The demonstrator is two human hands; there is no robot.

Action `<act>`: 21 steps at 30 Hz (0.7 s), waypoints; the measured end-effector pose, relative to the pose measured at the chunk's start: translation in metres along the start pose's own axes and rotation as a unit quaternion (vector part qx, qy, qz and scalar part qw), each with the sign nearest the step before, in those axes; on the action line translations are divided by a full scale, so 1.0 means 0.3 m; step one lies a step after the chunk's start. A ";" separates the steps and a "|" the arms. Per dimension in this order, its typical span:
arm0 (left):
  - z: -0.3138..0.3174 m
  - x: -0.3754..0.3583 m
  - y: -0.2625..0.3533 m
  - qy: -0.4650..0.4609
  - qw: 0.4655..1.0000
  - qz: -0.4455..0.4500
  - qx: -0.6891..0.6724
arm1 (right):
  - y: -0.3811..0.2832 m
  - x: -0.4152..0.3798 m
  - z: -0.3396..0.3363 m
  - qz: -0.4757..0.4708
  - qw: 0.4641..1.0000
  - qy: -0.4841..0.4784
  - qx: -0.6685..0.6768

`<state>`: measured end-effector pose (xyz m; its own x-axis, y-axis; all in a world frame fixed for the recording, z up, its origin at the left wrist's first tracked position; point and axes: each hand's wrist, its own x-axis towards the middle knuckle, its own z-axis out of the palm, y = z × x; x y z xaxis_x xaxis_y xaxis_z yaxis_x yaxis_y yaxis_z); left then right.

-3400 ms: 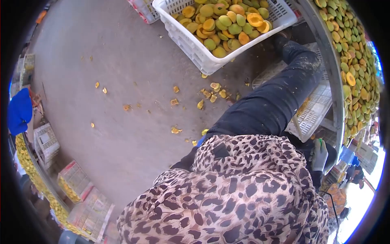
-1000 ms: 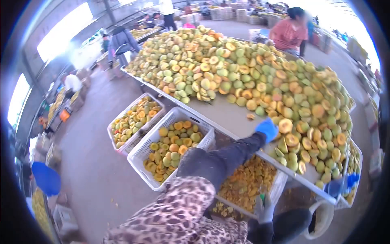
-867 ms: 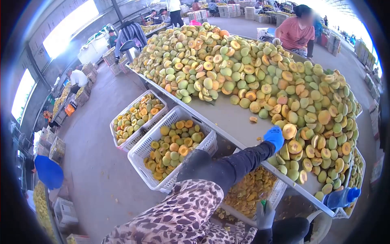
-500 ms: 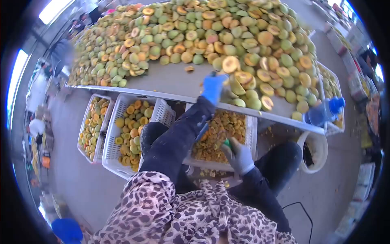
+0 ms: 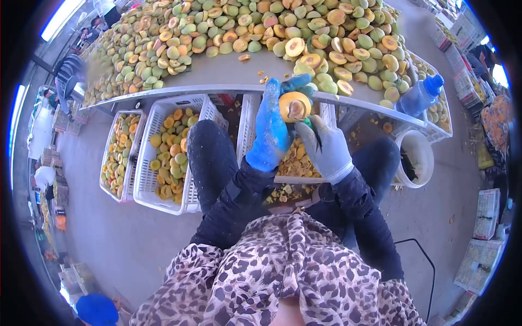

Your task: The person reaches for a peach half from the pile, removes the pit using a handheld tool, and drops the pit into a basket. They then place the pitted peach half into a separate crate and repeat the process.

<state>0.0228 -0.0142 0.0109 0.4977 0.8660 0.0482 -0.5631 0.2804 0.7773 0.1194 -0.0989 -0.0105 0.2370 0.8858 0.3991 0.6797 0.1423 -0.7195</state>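
Observation:
My left hand (image 5: 270,130), in a blue glove, is closed around a peach half (image 5: 287,104) with its cut face turned toward me. My right hand (image 5: 330,150), in a pale grey glove, grips a small pitting knife (image 5: 308,123) with a green handle. Its tip touches the middle of the cut face, at the pit; the exact blade shape is partly hidden by my fingers. Both hands meet just in front of the table edge, above a white crate (image 5: 247,129) holding orange-brown pits and scraps (image 5: 296,162).
Halved peaches (image 5: 239,32) lie heaped on the metal table (image 5: 217,73). At its right corner stands a blue bottle (image 5: 416,99). White crates (image 5: 145,182) of peach halves sit on the floor at left, a white bucket (image 5: 427,157) at right. Other people work farther off.
My left hand has come back from the table's fruit heap, now with a peach half. My right hand has risen to meet it, bringing the knife to the cut face.

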 end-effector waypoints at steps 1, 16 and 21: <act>-0.008 0.002 -0.001 -0.011 1.000 0.011 -0.003 | -0.012 -0.009 0.002 -0.001 1.000 0.001 0.000; 0.033 -0.021 -0.017 -0.085 0.992 0.044 0.083 | -0.038 -0.043 -0.094 -0.001 0.999 -0.045 0.002; 0.029 -0.013 -0.079 -0.006 0.885 0.276 0.376 | -0.019 -0.036 -0.111 0.009 0.999 -0.050 -0.003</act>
<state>0.0398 -0.0279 -0.0023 0.2939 0.7794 0.5533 -0.1262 -0.5422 0.8307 0.1361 -0.1239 0.0082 0.1792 0.9280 0.3267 0.6805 0.1229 -0.7224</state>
